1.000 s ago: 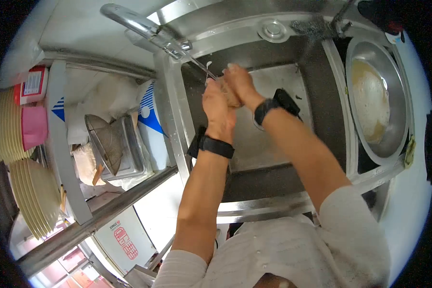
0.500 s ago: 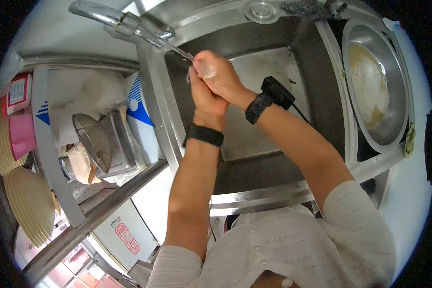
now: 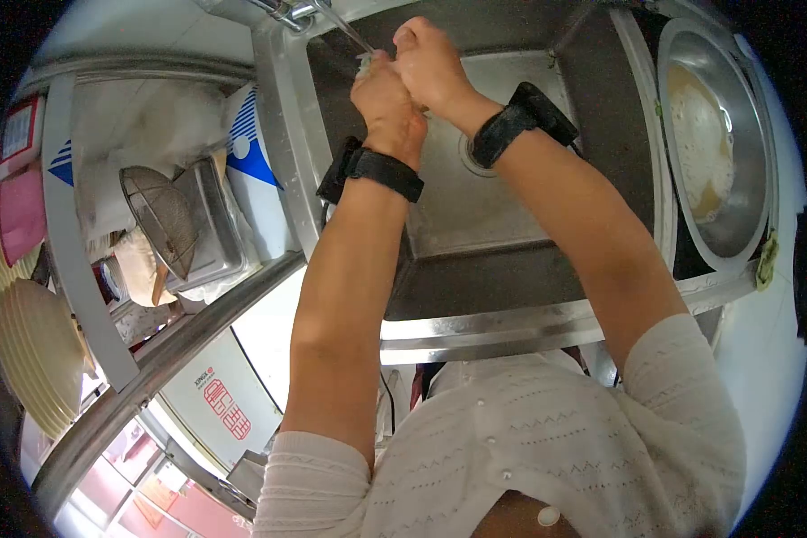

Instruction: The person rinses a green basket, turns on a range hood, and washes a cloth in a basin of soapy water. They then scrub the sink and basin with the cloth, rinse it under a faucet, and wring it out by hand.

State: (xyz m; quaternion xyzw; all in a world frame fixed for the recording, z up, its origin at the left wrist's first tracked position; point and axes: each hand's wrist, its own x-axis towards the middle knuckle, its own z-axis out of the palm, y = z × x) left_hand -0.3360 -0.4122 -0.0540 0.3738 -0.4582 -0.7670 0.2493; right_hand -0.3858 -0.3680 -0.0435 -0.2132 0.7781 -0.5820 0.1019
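Observation:
Over the far left part of the steel sink, my two hands are pressed against each other below a thin stream of water from the faucet. My left hand is closed, with a whitish bit or splash at its fingertips that I cannot make out. Its palm side is hidden. Curled in beside it, my right hand touches the left along the thumb and fingers. Whatever it may hold is out of sight. Black straps circle both wrists.
Right of the sink sits a metal bowl with cloudy, foamy liquid. On the left, a shelf holds a mesh strainer, a steel container and stacked pale plates. A drain shows in the basin floor.
Both hands have shifted up in view, and the camera view has tilted. My right hand has slid from over the left to its side. The drain has come into sight.

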